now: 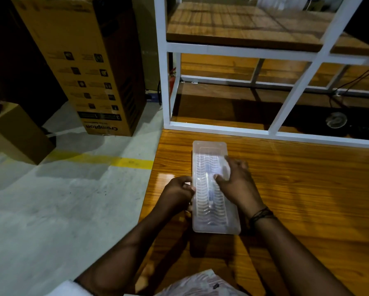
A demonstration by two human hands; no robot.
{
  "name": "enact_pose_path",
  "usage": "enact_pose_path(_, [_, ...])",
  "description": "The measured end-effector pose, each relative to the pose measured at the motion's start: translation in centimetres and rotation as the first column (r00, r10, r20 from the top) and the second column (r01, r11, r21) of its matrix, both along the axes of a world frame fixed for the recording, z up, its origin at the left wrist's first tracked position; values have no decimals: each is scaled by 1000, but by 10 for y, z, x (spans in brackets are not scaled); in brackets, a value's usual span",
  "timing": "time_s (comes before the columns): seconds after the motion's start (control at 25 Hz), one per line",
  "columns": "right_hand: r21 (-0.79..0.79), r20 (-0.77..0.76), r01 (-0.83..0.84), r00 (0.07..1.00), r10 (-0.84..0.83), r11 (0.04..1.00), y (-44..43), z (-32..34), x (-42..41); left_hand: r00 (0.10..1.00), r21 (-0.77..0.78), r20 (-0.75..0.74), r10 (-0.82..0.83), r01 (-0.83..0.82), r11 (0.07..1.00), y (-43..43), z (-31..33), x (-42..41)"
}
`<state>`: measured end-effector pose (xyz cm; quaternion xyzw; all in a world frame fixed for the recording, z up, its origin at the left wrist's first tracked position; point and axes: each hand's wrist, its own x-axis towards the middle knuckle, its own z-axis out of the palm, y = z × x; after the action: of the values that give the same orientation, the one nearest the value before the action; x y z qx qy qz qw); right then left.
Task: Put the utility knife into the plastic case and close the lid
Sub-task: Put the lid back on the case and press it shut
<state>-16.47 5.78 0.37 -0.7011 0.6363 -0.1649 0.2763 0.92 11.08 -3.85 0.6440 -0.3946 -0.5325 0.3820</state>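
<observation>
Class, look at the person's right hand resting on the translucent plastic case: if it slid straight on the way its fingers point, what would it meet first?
The right hand points up and left across the translucent plastic case. Beyond the case's far end, probably bare glossy wooden table, then the white metal shelf frame; depth is uncertain.

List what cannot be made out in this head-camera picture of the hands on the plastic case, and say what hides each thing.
- Utility knife: head view, only a dim shape through the ribbed translucent lid of the plastic case; details unreadable.
- Lid latch: whether shut, hidden by the left hand at the case's edge.
- Right hand covers the case's right side.
- Crinkled plastic bag: cut off by the bottom edge.
</observation>
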Motion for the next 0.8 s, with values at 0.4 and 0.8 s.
enact_pose_path(0.4, [243,372,370,818,-439,897,-128,-17,7,939,97,-43,342,-337,937,-96,26,10])
enact_pose_path(0.8, [511,517,245,678,-522,824,-146,-29,11,914,236,-204,350,-301,924,-141,19,13])
